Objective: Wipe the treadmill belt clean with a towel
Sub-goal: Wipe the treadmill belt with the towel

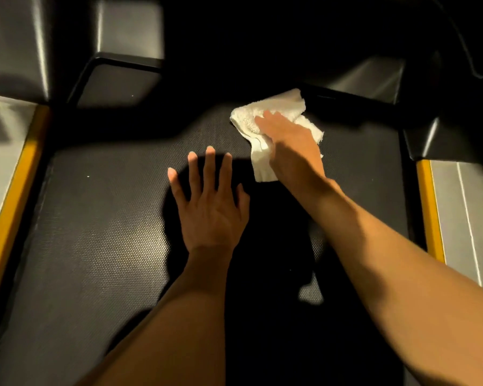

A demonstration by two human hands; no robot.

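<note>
The white towel point(265, 129) sat bunched up on the treadmill belt point(95, 218), a bit right of centre in the upper half of the frame, right up near the dark housing at the front of the machine. The right hand point(293, 146) was pressed flat on top of it, palm down, fingers point(265, 118) kept close together and laid over the cloth rather than pinching it, with part of the towel sticking out under the wrist toward the bottom. The left hand point(209, 207) was planted on the bare belt in the middle of the frame, just beside the towel's lower end but not touching it, fingers spread wide and holding nothing. Both forearms were bare and came in from the bottom edge. The belt was dark and textured, with a heavy shadow running down the middle under the arms. Yellow strip point(14, 188) along the left side and another yellow strip point(430, 210) on the right, each with a grey side rail point(469, 218) outside it.
</note>
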